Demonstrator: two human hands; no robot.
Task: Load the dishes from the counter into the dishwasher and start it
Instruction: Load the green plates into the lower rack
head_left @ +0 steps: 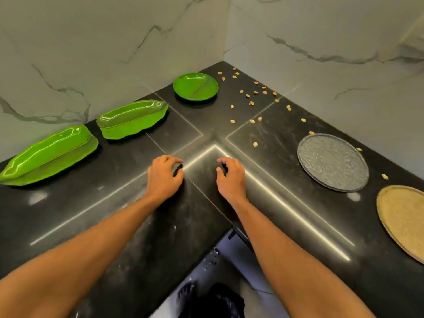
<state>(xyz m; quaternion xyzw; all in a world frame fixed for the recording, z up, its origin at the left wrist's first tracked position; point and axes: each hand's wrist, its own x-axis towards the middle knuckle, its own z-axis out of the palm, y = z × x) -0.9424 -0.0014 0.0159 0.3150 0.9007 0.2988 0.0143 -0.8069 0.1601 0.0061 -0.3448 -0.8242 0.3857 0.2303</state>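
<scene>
On the black corner counter [128, 216] lie two green leaf-shaped dishes, one at the far left [49, 154] and one further back [132, 118]. A round green plate [195, 86] sits near the wall corner. To the right are a round grey textured plate [332, 162] and a tan round plate [403, 220], cut by the frame edge. My left hand [164, 174] and my right hand [230, 176] hover over the counter's middle, fingers loosely curled, holding nothing. No dishwasher is in view.
Several small tan shells or seeds [250, 97] are scattered across the back right of the counter. Marble walls [114, 42] close in the corner. Below the counter's inner edge I see pale floor [220, 260] and a foot [187, 294].
</scene>
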